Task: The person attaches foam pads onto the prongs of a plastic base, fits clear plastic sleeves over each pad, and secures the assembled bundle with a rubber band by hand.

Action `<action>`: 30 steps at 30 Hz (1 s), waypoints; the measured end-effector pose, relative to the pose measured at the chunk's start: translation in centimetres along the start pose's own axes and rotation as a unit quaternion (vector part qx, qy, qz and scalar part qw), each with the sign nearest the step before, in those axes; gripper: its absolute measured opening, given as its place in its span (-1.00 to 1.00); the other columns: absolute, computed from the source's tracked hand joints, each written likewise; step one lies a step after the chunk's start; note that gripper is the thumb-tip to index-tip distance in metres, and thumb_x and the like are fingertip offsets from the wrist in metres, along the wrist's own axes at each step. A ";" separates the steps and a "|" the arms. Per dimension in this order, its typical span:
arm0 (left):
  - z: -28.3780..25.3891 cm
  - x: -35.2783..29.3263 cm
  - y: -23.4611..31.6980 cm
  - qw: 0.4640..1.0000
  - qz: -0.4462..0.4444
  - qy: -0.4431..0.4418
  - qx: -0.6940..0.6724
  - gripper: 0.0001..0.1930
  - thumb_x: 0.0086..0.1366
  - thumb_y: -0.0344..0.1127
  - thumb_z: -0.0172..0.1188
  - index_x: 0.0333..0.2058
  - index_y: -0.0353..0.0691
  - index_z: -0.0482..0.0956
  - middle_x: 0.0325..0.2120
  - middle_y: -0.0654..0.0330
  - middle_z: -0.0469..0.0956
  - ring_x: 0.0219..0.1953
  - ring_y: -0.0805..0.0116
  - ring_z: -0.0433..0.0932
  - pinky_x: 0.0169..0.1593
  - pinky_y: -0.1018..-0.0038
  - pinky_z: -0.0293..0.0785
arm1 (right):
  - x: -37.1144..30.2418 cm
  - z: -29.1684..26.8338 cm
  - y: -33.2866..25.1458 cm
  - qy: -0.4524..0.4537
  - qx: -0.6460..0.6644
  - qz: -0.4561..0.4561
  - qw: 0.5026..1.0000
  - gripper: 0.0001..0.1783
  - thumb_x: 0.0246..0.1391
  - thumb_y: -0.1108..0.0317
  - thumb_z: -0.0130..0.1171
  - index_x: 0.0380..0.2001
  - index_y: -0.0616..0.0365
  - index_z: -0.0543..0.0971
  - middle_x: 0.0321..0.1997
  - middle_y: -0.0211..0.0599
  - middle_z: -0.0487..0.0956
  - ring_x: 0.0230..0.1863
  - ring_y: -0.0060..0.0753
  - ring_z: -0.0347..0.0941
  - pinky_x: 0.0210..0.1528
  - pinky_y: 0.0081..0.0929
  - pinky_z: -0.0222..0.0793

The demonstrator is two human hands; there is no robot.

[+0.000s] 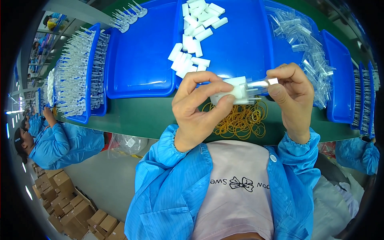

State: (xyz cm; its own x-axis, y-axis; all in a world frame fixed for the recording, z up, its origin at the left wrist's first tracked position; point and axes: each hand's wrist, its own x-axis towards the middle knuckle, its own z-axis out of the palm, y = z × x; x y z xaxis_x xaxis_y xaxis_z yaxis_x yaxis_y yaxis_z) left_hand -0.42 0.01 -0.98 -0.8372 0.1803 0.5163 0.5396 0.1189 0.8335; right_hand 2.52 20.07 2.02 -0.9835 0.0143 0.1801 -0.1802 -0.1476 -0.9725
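Note:
Above the near edge of the table, my left hand (pixel 200 106) is closed, with thumb and fingers pinching a white block-like piece (pixel 239 90) together with clear plastic around it. From this bundle a clear plastic piece (pixel 257 84) sticks out to the right. Its far end, with a small white tip, is pinched between thumb and forefinger of my right hand (pixel 295 94). How the clear and white parts fit together is partly hidden by my fingers. Just under my hands lies a heap of tan rubber bands (pixel 246 123) on the green tabletop (pixel 160 114).
Ahead, a blue tray (pixel 240 52) holds loose white blocks (pixel 196 30). Clear plastic pieces (pixel 298 32) fill another at right. A tray (pixel 140 52) at left bears a few white stemmed parts (pixel 128 19); racks of similar parts (pixel 76 72) stand beyond. Co-workers (pixel 68 146) sit on both sides.

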 end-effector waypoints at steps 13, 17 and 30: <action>-0.1 0.9 0.5 0.994 0.087 -0.025 0.060 -0.65 -0.17 -0.53 0.38 -0.29 -0.29 0.62 -0.35 0.13 0.47 -0.42 0.42 0.51 -0.50 0.59 0.45 | 0.5 -0.2 -0.4 -0.004 -0.029 -0.021 0.999 -0.74 -0.03 0.52 0.25 -0.23 0.33 0.51 -0.31 -0.32 0.50 -0.26 -0.56 0.42 -0.16 -0.61 0.35; -0.2 1.0 0.4 0.994 0.088 -0.019 0.069 -0.69 -0.16 -0.53 0.36 -0.32 -0.30 0.63 -0.35 0.13 0.47 -0.43 0.42 0.52 -0.49 0.58 0.48 | 0.4 0.0 -0.8 0.001 -0.094 -0.051 0.994 -0.76 -0.08 0.53 0.28 -0.27 0.30 0.54 -0.32 -0.31 0.53 -0.29 -0.54 0.43 -0.19 -0.60 0.36; -0.3 1.0 0.1 0.997 0.052 -0.016 0.046 -0.74 -0.13 -0.54 0.32 -0.36 -0.29 0.65 -0.41 0.18 0.49 -0.46 0.45 0.49 -0.47 0.58 0.41 | 0.4 0.9 -1.2 -0.006 -0.237 -0.225 0.945 -0.81 -0.22 0.62 0.29 -0.42 0.23 0.60 -0.20 -0.09 0.56 -0.36 -0.36 0.54 -0.33 -0.57 0.47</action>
State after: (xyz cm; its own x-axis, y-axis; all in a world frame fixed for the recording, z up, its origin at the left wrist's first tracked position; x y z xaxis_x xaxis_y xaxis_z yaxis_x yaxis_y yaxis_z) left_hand -1.28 -0.07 -0.34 -0.7738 0.2280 0.5909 0.6304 0.1868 0.7534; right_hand 2.31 19.41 3.40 -0.8066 -0.0410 0.5897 -0.5681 0.3297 -0.7540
